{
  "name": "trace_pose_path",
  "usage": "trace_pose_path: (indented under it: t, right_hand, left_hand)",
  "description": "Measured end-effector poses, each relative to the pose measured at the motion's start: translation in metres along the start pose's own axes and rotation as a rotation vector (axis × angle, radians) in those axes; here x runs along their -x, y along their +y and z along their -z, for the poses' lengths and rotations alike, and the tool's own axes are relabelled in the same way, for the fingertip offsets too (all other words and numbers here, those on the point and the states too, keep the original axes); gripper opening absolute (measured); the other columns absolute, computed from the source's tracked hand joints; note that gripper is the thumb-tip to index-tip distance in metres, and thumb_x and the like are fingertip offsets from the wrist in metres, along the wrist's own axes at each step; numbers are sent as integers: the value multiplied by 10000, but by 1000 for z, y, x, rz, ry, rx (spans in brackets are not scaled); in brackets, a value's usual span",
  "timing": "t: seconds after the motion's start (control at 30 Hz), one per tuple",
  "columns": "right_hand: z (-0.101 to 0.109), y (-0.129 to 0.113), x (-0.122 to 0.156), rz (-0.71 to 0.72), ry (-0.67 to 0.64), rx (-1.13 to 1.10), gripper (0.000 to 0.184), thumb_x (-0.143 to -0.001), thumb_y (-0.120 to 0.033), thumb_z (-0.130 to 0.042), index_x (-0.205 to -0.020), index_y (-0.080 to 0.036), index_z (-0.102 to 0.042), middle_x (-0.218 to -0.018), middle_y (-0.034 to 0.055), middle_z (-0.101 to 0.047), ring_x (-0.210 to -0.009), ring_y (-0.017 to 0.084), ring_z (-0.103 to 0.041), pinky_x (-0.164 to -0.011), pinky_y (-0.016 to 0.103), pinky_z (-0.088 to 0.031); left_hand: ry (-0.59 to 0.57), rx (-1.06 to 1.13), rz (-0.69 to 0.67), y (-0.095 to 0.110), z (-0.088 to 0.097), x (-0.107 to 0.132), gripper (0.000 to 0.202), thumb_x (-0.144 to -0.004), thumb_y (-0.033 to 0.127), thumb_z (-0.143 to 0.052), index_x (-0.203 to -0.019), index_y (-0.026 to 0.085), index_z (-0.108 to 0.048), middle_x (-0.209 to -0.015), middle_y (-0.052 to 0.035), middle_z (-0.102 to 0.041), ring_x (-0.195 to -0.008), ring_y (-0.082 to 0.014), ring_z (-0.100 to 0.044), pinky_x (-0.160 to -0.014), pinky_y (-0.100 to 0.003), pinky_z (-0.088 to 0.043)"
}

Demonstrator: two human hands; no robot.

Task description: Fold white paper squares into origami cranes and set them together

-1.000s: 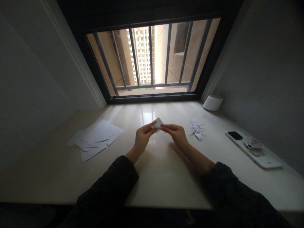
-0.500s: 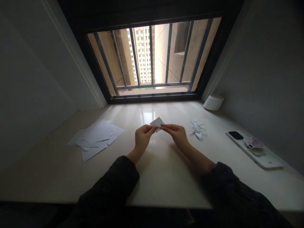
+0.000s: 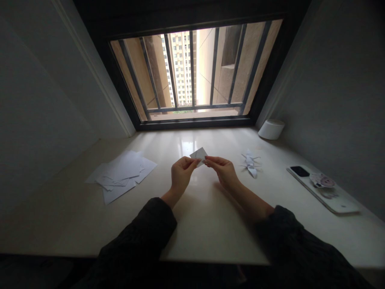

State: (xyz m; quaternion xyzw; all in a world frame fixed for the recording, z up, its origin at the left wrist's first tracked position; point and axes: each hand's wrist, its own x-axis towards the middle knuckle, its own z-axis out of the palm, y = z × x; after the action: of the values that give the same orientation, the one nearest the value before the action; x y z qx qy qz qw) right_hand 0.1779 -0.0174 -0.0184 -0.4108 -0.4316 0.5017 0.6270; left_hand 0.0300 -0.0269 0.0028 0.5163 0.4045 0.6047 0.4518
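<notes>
A small folded piece of white paper (image 3: 199,154) is held just above the pale desk (image 3: 210,224), in the middle of the view. My left hand (image 3: 181,174) pinches its lower left edge between thumb and forefinger. My right hand (image 3: 223,169) pinches its lower right edge the same way. Both forearms wear dark sleeves and reach in from the near edge. A finished white paper crane (image 3: 249,163) lies on the desk just right of my right hand.
A loose pile of white paper sheets (image 3: 122,173) lies at the left. A white phone (image 3: 323,188) with a round sticker rests at the right, and a white cylinder (image 3: 271,129) stands in the far right corner. A barred window (image 3: 192,72) runs along the back.
The folded paper has turned a little in my fingers, and its upper corner now stands more upright. Both hands have stayed in about the same place.
</notes>
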Motion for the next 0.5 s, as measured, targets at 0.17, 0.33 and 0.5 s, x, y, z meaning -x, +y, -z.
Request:
trace_pose_path:
  t: [0.17, 0.33, 0.5]
  right_hand:
    - [1, 2, -2, -11, -5, -25, 280, -543, -311, -834, -798, -225, -758, -743, 45, -743, -717, 196, -667, -774, 385, -523]
    - [1, 0, -2, -22, -12, -82, 289, -505, -272, -852, -774, -223, -758, -767, 41, -748, -764, 214, -680, -866, 420, -507]
    - [2, 2, -3, -55, -22, -130, 278, -498, -250, -856, -757, -232, -757, -777, 32, -751, -782, 213, -686, -899, 423, -496]
  left_hand:
    - [-1, -40, -27, -1, 1, 1, 213, -679, 356, -741, -694, 162, -653, -692, -4, -675, -659, -125, -623, -645, -262, -504]
    - [15, -51, -31, -1, 0, 1, 218, -683, 359, -739, -691, 161, -648, -688, -6, -672, -649, -122, -616, -626, -254, -498]
    - [9, -35, -28, -1, 0, 2, 220, -682, 360, -739, -699, 161, -646, -714, -10, -682, -666, -128, -627, -664, -276, -512]
